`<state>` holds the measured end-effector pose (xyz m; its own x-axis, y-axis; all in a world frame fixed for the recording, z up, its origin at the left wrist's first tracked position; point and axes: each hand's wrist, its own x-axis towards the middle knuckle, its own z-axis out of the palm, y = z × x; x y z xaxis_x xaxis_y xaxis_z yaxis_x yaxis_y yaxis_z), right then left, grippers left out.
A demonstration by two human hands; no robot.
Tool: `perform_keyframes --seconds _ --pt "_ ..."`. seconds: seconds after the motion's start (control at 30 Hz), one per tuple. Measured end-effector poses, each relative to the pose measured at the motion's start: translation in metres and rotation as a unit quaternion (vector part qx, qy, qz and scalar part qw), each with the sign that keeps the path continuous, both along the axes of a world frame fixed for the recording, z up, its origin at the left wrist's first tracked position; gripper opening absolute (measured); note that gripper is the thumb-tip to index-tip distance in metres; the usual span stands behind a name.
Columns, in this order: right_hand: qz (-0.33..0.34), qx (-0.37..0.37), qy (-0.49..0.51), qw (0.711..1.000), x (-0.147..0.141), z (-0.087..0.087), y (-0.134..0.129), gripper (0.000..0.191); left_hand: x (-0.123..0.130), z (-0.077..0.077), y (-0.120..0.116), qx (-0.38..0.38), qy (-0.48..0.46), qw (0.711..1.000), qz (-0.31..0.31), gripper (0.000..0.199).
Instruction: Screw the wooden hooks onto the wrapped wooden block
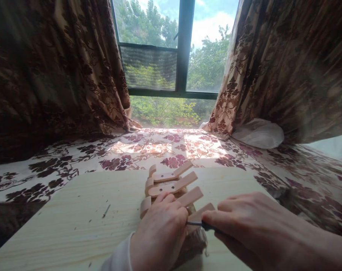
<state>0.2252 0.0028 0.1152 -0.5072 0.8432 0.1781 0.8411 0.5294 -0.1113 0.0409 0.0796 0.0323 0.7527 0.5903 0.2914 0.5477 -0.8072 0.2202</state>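
A wooden rack with several pale angled hooks [186, 181] lies on the board in front of me, its lower end in crinkled clear wrap [195, 241]. Dark screw heads show on the two far hooks. My left hand [162, 229] is closed over the near part of the rack, fingers curled down and its fingertips hidden. In my right hand [241, 218] is a screwdriver [206, 225], gripped by its dark handle. Its thin metal shaft points left, and the tip is hidden behind my left hand.
The pale wooden board [75, 203] bears a small dark screw-like piece [106, 210] and scattered specks. Beyond it spreads a flowered cloth [159, 145] under a window [185, 56]. Patterned curtains [94, 75] hang at both sides, and a white plastic bag [260, 133] lies at right.
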Motion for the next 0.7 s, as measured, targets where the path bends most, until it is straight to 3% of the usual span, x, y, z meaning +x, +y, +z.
perform_keyframes --seconds 0.3,0.43,0.53,0.7 --pt "0.015 -0.039 -0.025 0.999 -0.006 0.009 0.005 0.021 -0.001 0.000 -0.002 0.010 0.027 1.000 0.004 0.016" --pt "0.026 -0.065 -0.050 0.996 -0.011 0.010 0.014 0.023 0.000 -0.003 -0.003 0.030 0.030 0.999 0.019 0.007" --pt "0.048 -0.052 -0.071 0.995 -0.015 0.014 0.020 0.024 0.001 -0.007 0.000 0.041 0.035 0.998 0.023 0.012" --pt "0.055 -0.054 -0.096 0.992 -0.025 0.021 0.027 0.023 0.001 -0.005 0.002 0.004 0.057 0.998 0.022 0.005"
